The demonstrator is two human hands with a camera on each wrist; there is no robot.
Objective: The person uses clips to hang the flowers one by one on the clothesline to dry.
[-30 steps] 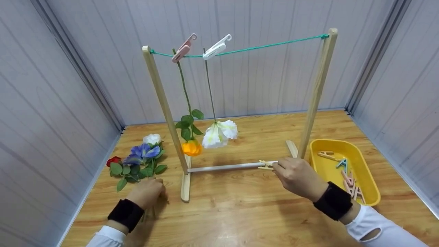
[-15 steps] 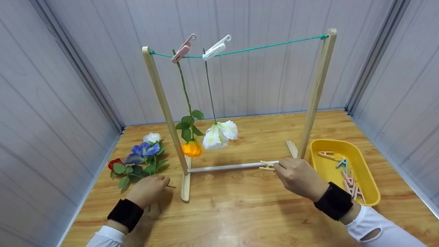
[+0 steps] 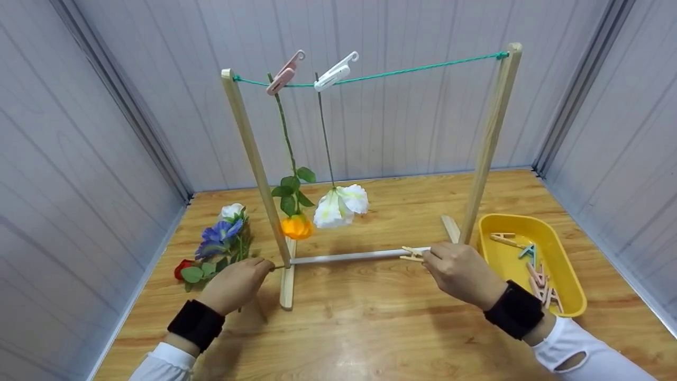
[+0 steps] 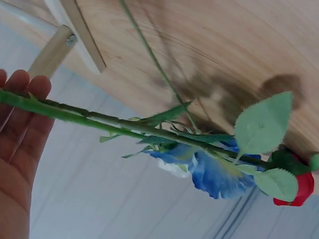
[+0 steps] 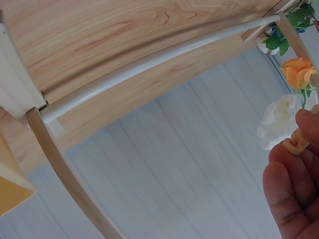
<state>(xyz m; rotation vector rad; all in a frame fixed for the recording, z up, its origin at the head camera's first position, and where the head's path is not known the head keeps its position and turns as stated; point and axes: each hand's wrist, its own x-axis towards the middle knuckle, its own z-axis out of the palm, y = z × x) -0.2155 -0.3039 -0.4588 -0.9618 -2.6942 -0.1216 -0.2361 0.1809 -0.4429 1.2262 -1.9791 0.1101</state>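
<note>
My left hand (image 3: 238, 286) pinches flower stems (image 4: 84, 114) at the left, and a stem end sticks out past its fingertips. Along these stems are a red rose (image 3: 183, 269) and a blue flower (image 3: 219, 237); a white flower (image 3: 231, 211) lies behind. Which bloom belongs to each held stem is hard to tell. A pale yellow clothespin (image 3: 412, 254) is pinched in my right hand (image 3: 459, 272), in front of the rack's white bar (image 3: 349, 257). From the green line (image 3: 423, 69) hang an orange flower (image 3: 297, 227) under a pink clothespin (image 3: 282, 79) and a white bloom (image 3: 338, 206) under a white clothespin (image 3: 333, 76).
The wooden rack's left post (image 3: 254, 159) and right post (image 3: 489, 143) stand upright on the wooden table (image 3: 359, 328). A yellow tray (image 3: 574, 275) with several clothespins is at the right. Grey panel walls (image 3: 412, 127) enclose the back and sides.
My left hand has moved up and to the right with the stems, and the red and blue flowers have shifted with it. The right hand has stayed almost still with its clothespin.
</note>
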